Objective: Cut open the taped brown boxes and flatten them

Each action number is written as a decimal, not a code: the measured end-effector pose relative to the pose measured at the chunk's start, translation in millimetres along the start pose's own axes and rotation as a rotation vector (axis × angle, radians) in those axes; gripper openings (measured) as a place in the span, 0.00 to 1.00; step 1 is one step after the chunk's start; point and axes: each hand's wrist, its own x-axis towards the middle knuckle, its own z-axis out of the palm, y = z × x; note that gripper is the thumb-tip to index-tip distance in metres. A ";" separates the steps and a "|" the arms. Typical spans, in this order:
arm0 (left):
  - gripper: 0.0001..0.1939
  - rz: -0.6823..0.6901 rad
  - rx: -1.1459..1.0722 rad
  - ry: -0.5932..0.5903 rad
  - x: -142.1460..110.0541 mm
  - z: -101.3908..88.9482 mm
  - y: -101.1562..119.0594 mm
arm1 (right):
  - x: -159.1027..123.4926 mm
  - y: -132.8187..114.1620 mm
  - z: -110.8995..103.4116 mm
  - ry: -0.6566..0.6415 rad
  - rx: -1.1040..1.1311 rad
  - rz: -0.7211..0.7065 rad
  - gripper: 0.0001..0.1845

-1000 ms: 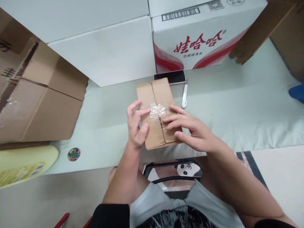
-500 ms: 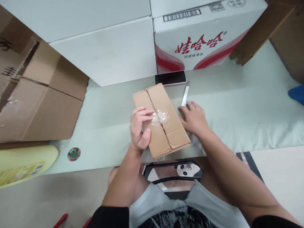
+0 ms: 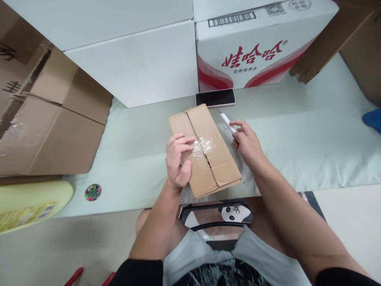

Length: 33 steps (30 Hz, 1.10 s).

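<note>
A small flat cardboard box (image 3: pixel 222 159) lies at a slant on the pale green cloth, clear tape (image 3: pixel 204 146) across its middle seam. My left hand (image 3: pixel 178 159) grips its left side, fingertips on the top face by the tape and thumb along the near edge. My right hand (image 3: pixel 247 143) is closed round a white utility knife (image 3: pixel 226 121), just right of the box. The knife points up and left towards the phone, apart from the box. Its handle end is hidden in my palm.
Behind the box lies a phone (image 3: pixel 215 98) against white cartons (image 3: pixel 133 67) and a red-and-white carton (image 3: pixel 247 59). Large brown cartons (image 3: pixel 65 135) stand at left, with a yellow bottle (image 3: pixel 32 204) before them. A round sticker (image 3: pixel 93 192) lies near the cloth's front edge.
My right hand has picked the utility knife up off the cloth and swung its tip to the left. My left hand stays on the cardboard box. The view has shifted slightly.
</note>
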 end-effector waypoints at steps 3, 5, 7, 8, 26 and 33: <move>0.12 0.057 0.005 0.019 0.4 1.6 -4.1 | -2.4 -13.0 -0.4 -0.036 0.437 0.077 0.18; 0.12 0.056 0.011 0.024 0.6 2.2 -5.1 | -5.8 -20.0 -0.7 -0.073 0.624 0.061 0.18; 0.12 0.051 0.009 0.026 0.6 2.7 -4.8 | -9.6 -23.9 -1.0 -0.111 0.715 0.016 0.18; 0.12 0.048 0.007 0.026 0.6 3.0 -4.4 | -11.4 -25.0 -1.2 -0.129 0.732 -0.009 0.18; 0.12 0.074 0.014 0.042 0.9 4.1 -3.6 | -57.6 -51.8 -6.6 -0.189 0.568 -0.373 0.15; 0.11 0.080 -0.010 0.053 1.9 5.6 -3.4 | -60.2 -51.6 -6.9 -0.109 0.587 -0.402 0.11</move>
